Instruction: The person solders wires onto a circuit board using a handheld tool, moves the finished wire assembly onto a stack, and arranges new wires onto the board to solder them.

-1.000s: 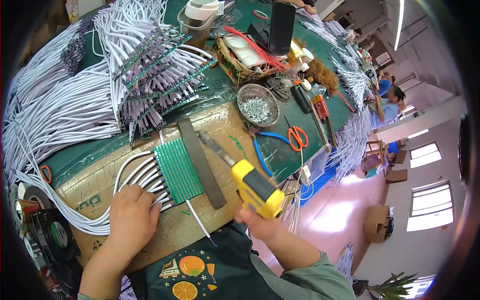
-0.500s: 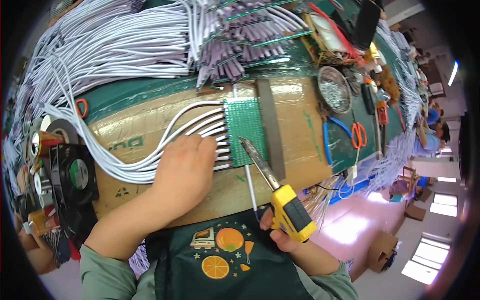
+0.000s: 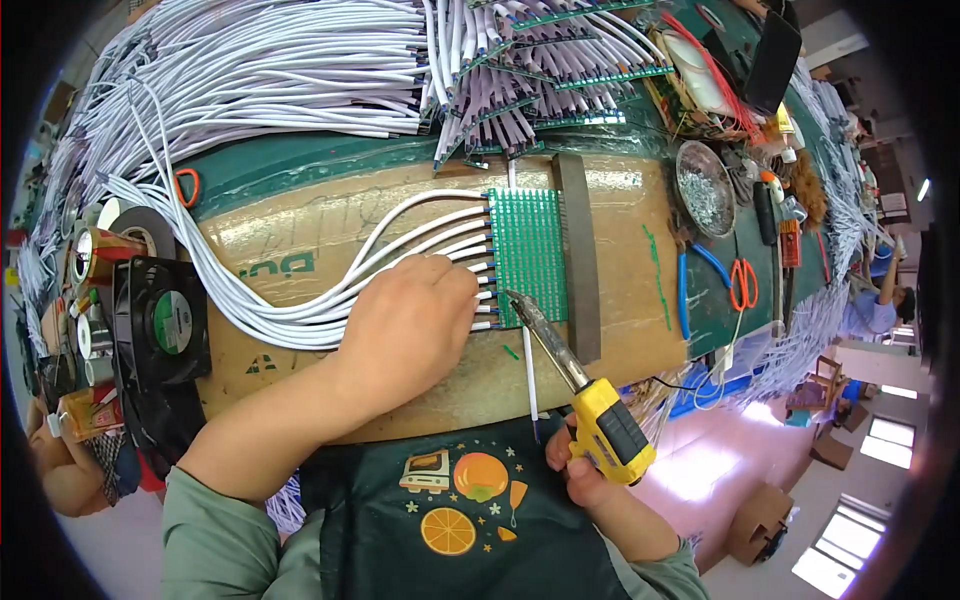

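A green circuit board (image 3: pixel 535 245) lies on a brown work board, with a row of white cables (image 3: pixel 265 325) meeting its left edge. My left hand (image 3: pixel 405 325) is closed on one of these cables near the board's lower left edge, its fingertips partly hidden. In my right hand (image 3: pixel 585 480) is a yellow and black soldering gun (image 3: pixel 610 430), gripped by its handle. Its dark tip reaches the board's left edge, beside the lower cable ends. A single white cable (image 3: pixel 531 375) runs out under the board's near side.
A dark bar (image 3: pixel 578 265) stands against the board's right side. Farther right are a metal dish (image 3: pixel 705 190), blue-handled pliers (image 3: pixel 684 290) and orange-handled scissors (image 3: pixel 743 285). Piled white cables (image 3: pixel 270 70) fill the back. At left sits a black fan (image 3: pixel 160 320).
The whole view has shifted, so the bench appears farther right. The soldering tip has moved nearer to me along the board's left edge. My left hand stays at the cables.
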`<state>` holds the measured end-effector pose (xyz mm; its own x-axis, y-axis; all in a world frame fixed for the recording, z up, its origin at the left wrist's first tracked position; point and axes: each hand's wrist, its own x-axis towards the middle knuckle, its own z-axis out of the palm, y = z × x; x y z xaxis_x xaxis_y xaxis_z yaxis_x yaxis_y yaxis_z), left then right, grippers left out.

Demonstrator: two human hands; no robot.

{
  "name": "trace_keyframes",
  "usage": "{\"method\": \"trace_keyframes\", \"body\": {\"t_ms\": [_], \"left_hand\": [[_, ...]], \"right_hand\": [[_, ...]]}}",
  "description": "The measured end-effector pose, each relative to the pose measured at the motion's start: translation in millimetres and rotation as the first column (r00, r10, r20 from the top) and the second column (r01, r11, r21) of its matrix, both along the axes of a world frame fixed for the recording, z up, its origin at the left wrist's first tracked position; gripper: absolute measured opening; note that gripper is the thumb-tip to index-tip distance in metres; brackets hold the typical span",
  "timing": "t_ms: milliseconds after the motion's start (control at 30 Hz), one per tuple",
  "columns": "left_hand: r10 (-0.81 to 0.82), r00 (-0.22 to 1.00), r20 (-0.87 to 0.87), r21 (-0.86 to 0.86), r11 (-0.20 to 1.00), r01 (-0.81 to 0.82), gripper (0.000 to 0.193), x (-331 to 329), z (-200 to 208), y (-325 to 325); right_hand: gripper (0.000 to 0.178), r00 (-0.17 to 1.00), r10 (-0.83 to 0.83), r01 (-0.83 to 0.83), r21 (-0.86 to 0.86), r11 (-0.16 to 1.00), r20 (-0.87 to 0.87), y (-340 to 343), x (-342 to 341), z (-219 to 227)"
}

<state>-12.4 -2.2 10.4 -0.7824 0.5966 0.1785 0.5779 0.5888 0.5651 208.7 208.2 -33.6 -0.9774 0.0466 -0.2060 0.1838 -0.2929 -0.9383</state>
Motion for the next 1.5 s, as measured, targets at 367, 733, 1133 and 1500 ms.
{"method": "trace_keyframes", "body": {"t_ms": [367,733,1133,1500], "left_hand": [[0.004,0.999,0.042,0.015,1.000,-0.004,0.008,-1.2,1.7,0.5],[0.011,0.998,0.059,0.015,1.000,-0.012,0.008,-1.4,2.7,-0.1],[-0.001,1.000,0.025,0.020,1.000,0.001,0.008,-0.2,5.1,2.7],[0.022,0.999,-0.047,0.018,1.000,-0.021,0.008,-0.1,4.4,0.7]], "right_hand": [[0.062,0.986,-0.001,-0.007,0.047,0.999,0.168,2.9,7.7,-4.7],[0.057,0.977,-0.022,0.028,-0.027,0.999,0.210,-0.5,7.6,-1.1],[0.021,0.998,0.002,0.016,0.280,0.960,-0.065,4.1,10.5,4.3],[0.017,0.958,0.066,0.094,0.523,0.847,-0.279,-6.1,-23.1,36.4]]}}
